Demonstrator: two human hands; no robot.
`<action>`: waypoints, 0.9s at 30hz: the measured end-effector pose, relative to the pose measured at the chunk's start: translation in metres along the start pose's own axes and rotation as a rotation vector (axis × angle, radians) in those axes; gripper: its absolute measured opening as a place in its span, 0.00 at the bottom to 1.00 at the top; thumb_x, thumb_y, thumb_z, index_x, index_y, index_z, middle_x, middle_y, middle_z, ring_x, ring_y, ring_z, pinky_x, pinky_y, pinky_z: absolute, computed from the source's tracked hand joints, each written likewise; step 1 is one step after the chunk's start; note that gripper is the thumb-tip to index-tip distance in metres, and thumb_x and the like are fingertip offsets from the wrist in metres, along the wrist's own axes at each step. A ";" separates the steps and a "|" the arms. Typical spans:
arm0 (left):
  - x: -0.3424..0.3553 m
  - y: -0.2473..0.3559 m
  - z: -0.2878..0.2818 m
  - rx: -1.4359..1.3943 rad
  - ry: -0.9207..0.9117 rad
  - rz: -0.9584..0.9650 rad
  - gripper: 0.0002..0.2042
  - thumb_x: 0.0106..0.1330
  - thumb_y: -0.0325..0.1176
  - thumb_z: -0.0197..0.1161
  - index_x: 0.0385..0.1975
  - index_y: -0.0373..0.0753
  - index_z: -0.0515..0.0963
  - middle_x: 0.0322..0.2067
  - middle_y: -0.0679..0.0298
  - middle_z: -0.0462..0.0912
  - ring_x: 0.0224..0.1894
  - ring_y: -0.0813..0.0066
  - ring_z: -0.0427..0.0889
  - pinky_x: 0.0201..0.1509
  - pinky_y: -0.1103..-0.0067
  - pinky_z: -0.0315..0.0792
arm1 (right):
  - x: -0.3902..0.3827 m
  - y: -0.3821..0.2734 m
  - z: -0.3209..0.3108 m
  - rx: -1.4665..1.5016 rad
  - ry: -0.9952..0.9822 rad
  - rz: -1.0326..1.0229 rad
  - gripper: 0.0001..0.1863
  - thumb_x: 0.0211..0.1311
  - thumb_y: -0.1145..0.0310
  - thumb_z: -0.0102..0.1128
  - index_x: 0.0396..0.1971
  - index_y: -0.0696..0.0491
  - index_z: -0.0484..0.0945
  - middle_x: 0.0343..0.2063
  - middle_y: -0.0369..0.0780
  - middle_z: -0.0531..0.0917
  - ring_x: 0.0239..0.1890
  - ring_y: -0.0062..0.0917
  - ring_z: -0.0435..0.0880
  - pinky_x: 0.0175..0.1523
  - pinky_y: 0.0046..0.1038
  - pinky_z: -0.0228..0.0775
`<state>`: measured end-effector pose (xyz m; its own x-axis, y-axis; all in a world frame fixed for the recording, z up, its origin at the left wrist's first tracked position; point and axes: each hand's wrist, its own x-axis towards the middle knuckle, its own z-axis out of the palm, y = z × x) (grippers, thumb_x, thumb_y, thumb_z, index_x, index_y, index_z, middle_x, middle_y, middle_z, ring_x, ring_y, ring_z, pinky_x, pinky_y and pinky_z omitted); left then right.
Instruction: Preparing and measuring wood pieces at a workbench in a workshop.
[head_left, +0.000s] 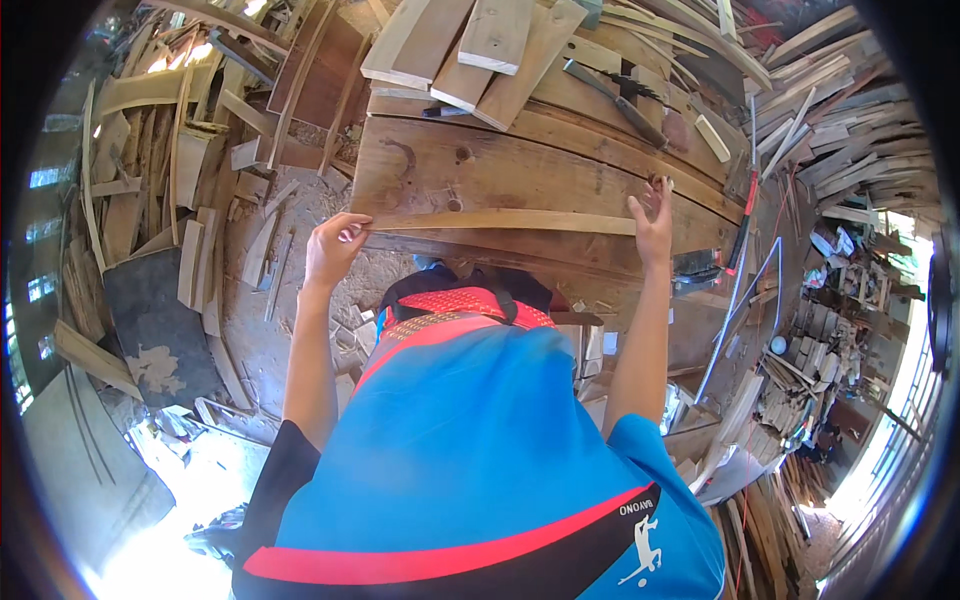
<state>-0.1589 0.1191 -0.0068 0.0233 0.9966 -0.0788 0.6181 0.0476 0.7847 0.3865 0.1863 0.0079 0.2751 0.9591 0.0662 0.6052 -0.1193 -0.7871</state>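
Observation:
A long thin wooden strip (505,221) lies along the near edge of the wooden workbench (540,165). My left hand (334,246) pinches its left end between thumb and fingers, just past the bench's left side. At the strip's other end my right hand (654,219) is raised with its fingers apart, the thumb close to the wood; whether it touches the strip is hard to tell. Beyond my right hand lies a handsaw (618,104) with a dark handle. Several short planks (480,50) are stacked at the bench's far side.
A small pale wood block (713,138) rests at the bench's right. Beside the bench's right end stands a bow saw (742,240) with a red part. Boards (200,180) lean at the left, offcuts lie on the dusty floor, and lumber piles (850,120) fill the right.

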 end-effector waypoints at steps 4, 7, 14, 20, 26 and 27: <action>-0.007 -0.009 0.002 0.006 -0.037 -0.041 0.10 0.60 0.30 0.73 0.41 0.42 0.87 0.34 0.63 0.88 0.31 0.72 0.85 0.38 0.75 0.79 | -0.012 -0.012 0.012 0.021 -0.076 0.110 0.39 0.68 0.63 0.67 0.76 0.49 0.61 0.68 0.49 0.74 0.68 0.37 0.74 0.64 0.38 0.74; -0.011 -0.013 0.005 -0.031 -0.050 -0.069 0.11 0.60 0.30 0.73 0.42 0.41 0.87 0.35 0.63 0.88 0.31 0.73 0.84 0.38 0.76 0.78 | -0.020 -0.022 0.023 -0.040 -0.145 0.165 0.30 0.68 0.63 0.66 0.69 0.51 0.71 0.66 0.48 0.76 0.66 0.37 0.76 0.64 0.38 0.74; -0.014 -0.018 0.006 -0.072 -0.053 -0.115 0.12 0.59 0.31 0.74 0.43 0.40 0.87 0.33 0.63 0.88 0.29 0.74 0.83 0.37 0.77 0.77 | -0.113 -0.085 0.098 -0.465 -0.290 -0.374 0.34 0.65 0.57 0.66 0.70 0.50 0.70 0.74 0.48 0.63 0.77 0.46 0.57 0.80 0.48 0.46; -0.018 -0.015 0.005 -0.066 -0.054 -0.107 0.12 0.60 0.33 0.74 0.43 0.40 0.87 0.34 0.64 0.89 0.28 0.75 0.83 0.36 0.78 0.76 | -0.136 -0.075 0.126 -0.490 -0.452 -0.404 0.44 0.64 0.53 0.66 0.78 0.45 0.59 0.80 0.45 0.51 0.82 0.46 0.40 0.82 0.51 0.28; -0.025 -0.020 0.009 -0.077 -0.052 -0.152 0.10 0.66 0.35 0.71 0.43 0.39 0.88 0.35 0.63 0.90 0.28 0.77 0.81 0.36 0.79 0.76 | -0.139 -0.085 0.127 -0.483 -0.460 -0.412 0.42 0.65 0.53 0.66 0.77 0.42 0.60 0.80 0.44 0.52 0.82 0.47 0.41 0.82 0.54 0.27; -0.025 -0.022 0.009 -0.085 -0.049 -0.151 0.09 0.66 0.34 0.71 0.43 0.39 0.88 0.35 0.63 0.90 0.28 0.78 0.81 0.36 0.79 0.76 | -0.141 -0.088 0.128 -0.509 -0.467 -0.422 0.42 0.65 0.53 0.66 0.77 0.41 0.61 0.80 0.43 0.52 0.82 0.47 0.41 0.82 0.55 0.26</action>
<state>-0.1655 0.0924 -0.0276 -0.0255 0.9734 -0.2277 0.5486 0.2040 0.8108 0.1992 0.0947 -0.0105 -0.3246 0.9442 -0.0558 0.8851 0.2824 -0.3700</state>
